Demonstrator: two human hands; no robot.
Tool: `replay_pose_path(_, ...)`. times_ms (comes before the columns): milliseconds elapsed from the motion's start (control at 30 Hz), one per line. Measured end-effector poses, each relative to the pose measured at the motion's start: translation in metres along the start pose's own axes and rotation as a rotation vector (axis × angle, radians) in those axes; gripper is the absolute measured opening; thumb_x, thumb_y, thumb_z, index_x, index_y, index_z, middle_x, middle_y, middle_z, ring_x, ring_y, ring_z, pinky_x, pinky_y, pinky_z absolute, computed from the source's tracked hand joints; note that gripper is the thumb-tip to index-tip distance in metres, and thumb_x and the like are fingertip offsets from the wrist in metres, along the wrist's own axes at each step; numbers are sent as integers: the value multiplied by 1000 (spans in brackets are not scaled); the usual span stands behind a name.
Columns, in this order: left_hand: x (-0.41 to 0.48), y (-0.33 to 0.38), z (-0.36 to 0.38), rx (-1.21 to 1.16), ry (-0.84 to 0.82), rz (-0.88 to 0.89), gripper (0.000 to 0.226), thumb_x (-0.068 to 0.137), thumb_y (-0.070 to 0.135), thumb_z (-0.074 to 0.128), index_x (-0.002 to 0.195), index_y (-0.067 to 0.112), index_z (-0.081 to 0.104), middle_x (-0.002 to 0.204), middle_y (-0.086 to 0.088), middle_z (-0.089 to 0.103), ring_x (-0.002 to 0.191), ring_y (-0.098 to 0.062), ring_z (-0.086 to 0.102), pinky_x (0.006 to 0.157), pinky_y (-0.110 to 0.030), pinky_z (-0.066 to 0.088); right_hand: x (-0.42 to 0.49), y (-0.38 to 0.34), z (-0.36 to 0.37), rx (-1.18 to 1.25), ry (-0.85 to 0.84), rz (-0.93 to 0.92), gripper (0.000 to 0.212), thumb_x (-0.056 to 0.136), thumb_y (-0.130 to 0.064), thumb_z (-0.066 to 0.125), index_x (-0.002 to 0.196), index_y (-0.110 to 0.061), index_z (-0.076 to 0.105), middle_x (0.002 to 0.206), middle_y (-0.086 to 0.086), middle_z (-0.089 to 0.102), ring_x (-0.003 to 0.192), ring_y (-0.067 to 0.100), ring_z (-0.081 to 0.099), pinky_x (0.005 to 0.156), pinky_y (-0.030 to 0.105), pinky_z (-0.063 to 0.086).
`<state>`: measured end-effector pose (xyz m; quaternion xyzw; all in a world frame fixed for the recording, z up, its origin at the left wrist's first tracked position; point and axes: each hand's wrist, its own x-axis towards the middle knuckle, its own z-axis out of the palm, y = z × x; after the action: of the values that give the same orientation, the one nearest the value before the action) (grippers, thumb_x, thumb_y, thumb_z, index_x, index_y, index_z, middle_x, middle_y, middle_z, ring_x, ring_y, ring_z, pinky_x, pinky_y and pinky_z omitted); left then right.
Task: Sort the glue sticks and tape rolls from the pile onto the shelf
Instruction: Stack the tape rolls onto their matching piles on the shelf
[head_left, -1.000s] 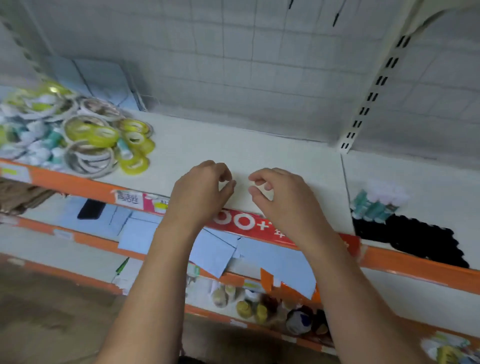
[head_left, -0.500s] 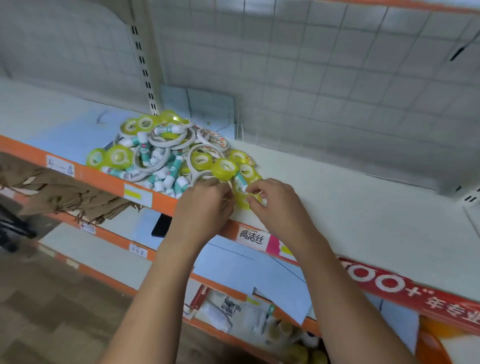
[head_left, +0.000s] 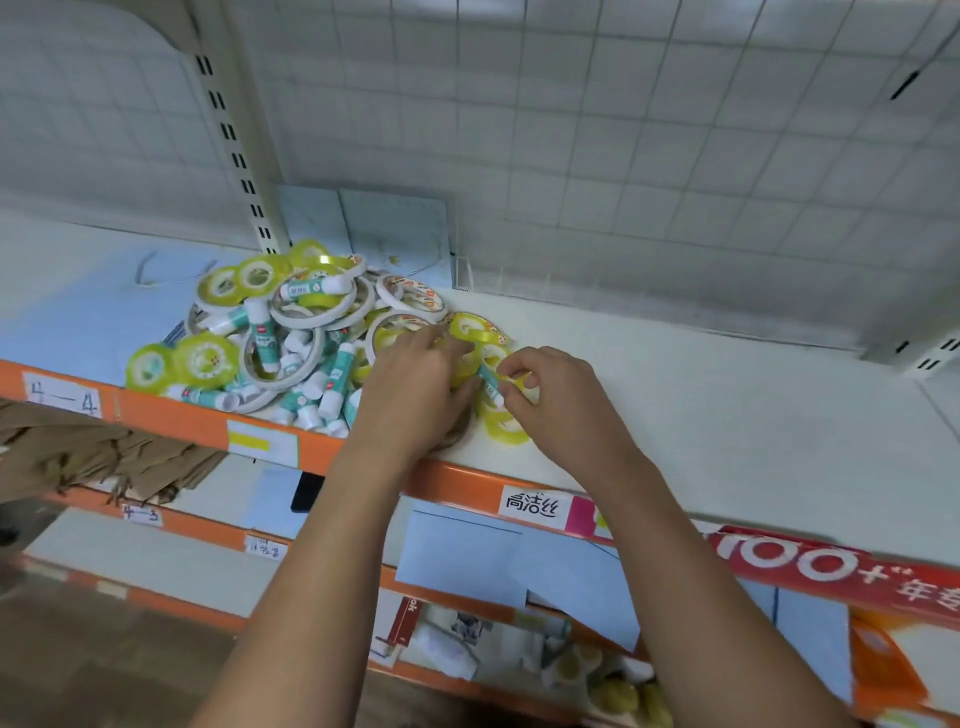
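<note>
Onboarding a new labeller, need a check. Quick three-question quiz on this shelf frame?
1. True or false: the left hand is far from the pile.
2. The right hand pinches: A) a glue stick, B) scissors, C) a pen.
3. What colour is the front edge of the shelf holding the pile?
Key: 1 false, it is at the pile; 2 A; 3 orange.
</note>
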<state>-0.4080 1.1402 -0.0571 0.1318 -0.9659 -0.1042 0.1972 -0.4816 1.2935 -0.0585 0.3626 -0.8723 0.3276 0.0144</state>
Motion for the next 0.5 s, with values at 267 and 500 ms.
replay_pose_path(267,2,-21,-13,-196,146,-65,35,84,19,69,118,12,63,118,-11,60,115,-30,51,94,-39,44,21,-7,14,-25,-67,-51,34,89,-32,64,122,-22,61,120,-3,61,112,16,55,94,33,46)
replay_pose_path(500,-8,-28,-22,-171,124,-163,69,79,21,67,142,7,43,124,-14,50,121,-31,41,100,-38,37,35,-17,31,-119,-172,-192,50,88,-28,63,137,-26,53,137,-3,56,126,20,49,100,40,44)
